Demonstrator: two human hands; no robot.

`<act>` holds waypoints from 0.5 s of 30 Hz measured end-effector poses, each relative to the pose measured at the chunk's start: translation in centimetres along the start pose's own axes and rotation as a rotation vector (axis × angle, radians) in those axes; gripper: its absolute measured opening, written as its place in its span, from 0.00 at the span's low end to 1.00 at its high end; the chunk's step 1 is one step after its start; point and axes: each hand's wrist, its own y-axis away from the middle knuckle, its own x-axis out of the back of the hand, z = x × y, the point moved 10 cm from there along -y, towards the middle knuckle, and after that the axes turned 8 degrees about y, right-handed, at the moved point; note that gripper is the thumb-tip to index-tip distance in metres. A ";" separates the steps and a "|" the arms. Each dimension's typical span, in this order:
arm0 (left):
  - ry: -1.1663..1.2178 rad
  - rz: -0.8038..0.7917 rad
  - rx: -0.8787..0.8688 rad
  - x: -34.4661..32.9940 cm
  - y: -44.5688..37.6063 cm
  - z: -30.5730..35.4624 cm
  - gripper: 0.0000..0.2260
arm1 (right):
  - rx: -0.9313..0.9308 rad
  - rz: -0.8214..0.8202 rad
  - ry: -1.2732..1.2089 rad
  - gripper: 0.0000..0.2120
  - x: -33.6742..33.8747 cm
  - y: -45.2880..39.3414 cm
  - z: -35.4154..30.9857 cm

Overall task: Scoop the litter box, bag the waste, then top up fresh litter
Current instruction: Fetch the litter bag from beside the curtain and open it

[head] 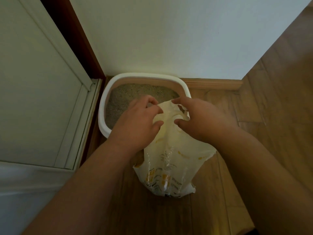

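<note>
1. Litter bag (167,160) — cream plastic with yellow print. It stood on the wooden floor (271,133) directly in front of me, its top leaning over the near rim of the litter box (101,107).
2. Left hand (135,126) — my fingers (153,110) were curled into the crumpled mouth of the bag on its left side, thumb underneath, pinching the plastic.
3. Right hand (199,119) — fingers likewise bent onto the right side of the mouth, gripping a fold. I could not tell whether the mouth was open or sealed; the hands covered it.
4. Litter box — white-rimmed tray set in the corner against the wall (169,39) and beside the door frame (67,39), holding a grey-brown bed of litter (135,92).
5. Risk, spill — I judged that a sudden split in the plastic could dump litter in a rush, some of it on the floor, because the mouth only partly overhung the tray.
6. Risk, slump — the bag was soft and held only at the top; if either pinch slipped, it could sag sideways and pour past the rim.
7. Risk, overfill — the tray already looked well covered, so a heavy pour might heap litter against the near wall.
8. Risk, dust — a fast pour could raise it towards my face.
</note>
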 end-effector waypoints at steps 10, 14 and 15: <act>-0.123 0.085 0.139 1.6 -0.5 -3.9 0.09 | -0.076 -0.049 0.114 0.35 0.7 -0.1 1.9; -0.127 0.080 0.265 2.1 -0.4 -6.4 0.10 | -0.168 -0.113 0.173 0.28 0.0 0.1 4.0; -0.141 0.074 0.294 2.1 -0.4 -6.8 0.11 | -0.194 -0.130 0.166 0.25 -0.1 0.2 4.5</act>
